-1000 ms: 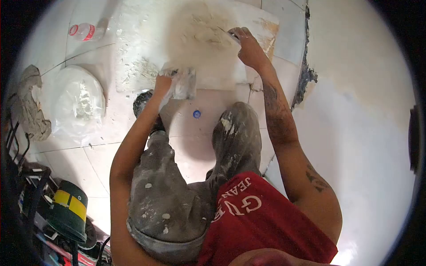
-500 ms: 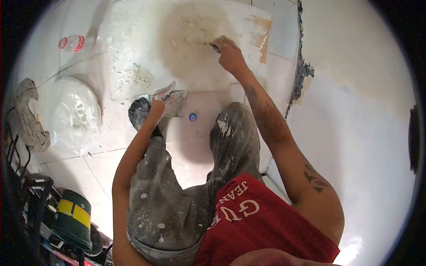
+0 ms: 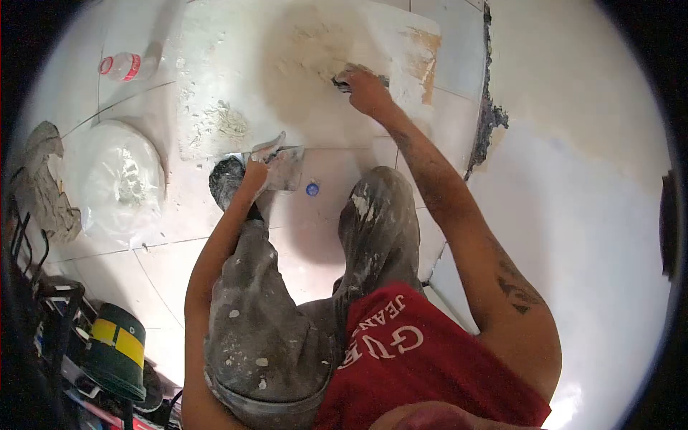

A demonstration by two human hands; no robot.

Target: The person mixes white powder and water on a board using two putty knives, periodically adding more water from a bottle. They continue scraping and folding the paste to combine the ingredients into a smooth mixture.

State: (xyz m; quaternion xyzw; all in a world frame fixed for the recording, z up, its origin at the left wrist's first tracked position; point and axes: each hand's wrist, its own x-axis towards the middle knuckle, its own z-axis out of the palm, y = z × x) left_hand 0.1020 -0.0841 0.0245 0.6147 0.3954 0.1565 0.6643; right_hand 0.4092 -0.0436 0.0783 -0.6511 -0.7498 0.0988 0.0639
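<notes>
My right hand (image 3: 369, 93) is closed around a dark-edged scraper (image 3: 340, 84) over the white board (image 3: 287, 136). Much of the tool is covered by the fingers. Beside it, wet putty (image 3: 308, 46) is smeared across the board's upper middle, and a second rough patch of putty (image 3: 228, 120) sits at its lower left. My left hand (image 3: 256, 174) grips a putty-coated trowel (image 3: 289, 169) by the board's near edge, above my foot. The trowel's flat blade points right. A blue bottle cap (image 3: 312, 189) lies on the floor tiles close to it.
A plastic bottle (image 3: 127, 67) lies at the upper left. Below it are a clear plastic bag with white material (image 3: 122, 183) and a crumpled grey cloth (image 3: 50, 190). A dark green bucket (image 3: 116, 351) stands at lower left. A wall (image 3: 573, 179) rises along the right.
My right hand has moved slightly down on the board and turned, so more of the scraper's dark edge shows. My left hand with the trowel has stayed nearly still.
</notes>
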